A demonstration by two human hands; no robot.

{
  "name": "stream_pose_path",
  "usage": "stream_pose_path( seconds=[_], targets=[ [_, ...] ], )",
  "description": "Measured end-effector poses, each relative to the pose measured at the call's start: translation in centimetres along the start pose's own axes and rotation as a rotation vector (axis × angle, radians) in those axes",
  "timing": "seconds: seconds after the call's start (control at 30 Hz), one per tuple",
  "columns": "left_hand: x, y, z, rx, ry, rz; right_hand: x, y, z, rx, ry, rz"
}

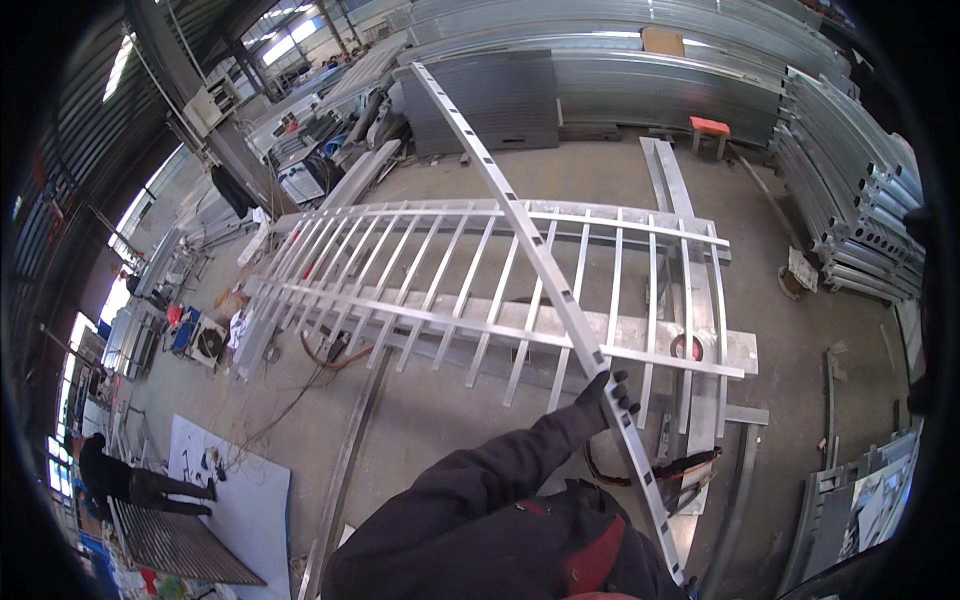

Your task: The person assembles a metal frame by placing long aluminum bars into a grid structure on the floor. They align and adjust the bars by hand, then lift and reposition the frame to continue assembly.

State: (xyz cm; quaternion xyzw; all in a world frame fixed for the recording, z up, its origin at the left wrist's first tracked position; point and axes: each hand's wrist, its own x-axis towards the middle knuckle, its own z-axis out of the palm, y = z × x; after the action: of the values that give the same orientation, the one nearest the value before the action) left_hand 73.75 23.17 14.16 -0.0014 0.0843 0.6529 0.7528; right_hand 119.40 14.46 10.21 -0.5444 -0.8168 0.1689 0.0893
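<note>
My left hand (603,401), in a dark glove, is closed around a long silver metal rail (540,256) with a row of dark rectangular slots along it. The rail slants from the far middle down to the lower right, crossing above a metal railing panel (470,326). That panel has two long rails and many thin crossbars, and it lies flat on metal support beams (736,350). My hand is just off the panel's near rail. The rail's lower end runs beside my dark jacket. My right hand cannot be made out.
A welding-type cable and tool (688,464) lie near the supports' right end. Stacked metal profiles (855,190) stand at right, and a red-topped stool (709,128) is at the back. At lower left, another person (140,480) bends beside a slatted panel (180,545).
</note>
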Motion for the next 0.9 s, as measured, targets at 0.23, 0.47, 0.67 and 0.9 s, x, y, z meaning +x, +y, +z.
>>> stream_pose_path(
  seconds=[0.23,0.47,0.67,0.9],
  targets=[
    [-3.1,4.8,-0.7,0.088,-0.194,-0.202,1.3,-4.3,0.9,-0.053,-0.003,0.066],
    [-4.2,8.0,-1.0,0.156,-0.003,-0.19,1.2,-6.1,1.4,-0.083,-0.006,0.135],
    [-6.5,9.9,-2.6,0.218,0.073,-0.132,-4.5,-7.4,-1.7,-0.074,-0.025,0.174],
    [-4.2,21.7,-1.6,0.409,0.128,0.034,-3.1,-10.3,-6.5,-0.06,0.332,0.182]
  ],
)
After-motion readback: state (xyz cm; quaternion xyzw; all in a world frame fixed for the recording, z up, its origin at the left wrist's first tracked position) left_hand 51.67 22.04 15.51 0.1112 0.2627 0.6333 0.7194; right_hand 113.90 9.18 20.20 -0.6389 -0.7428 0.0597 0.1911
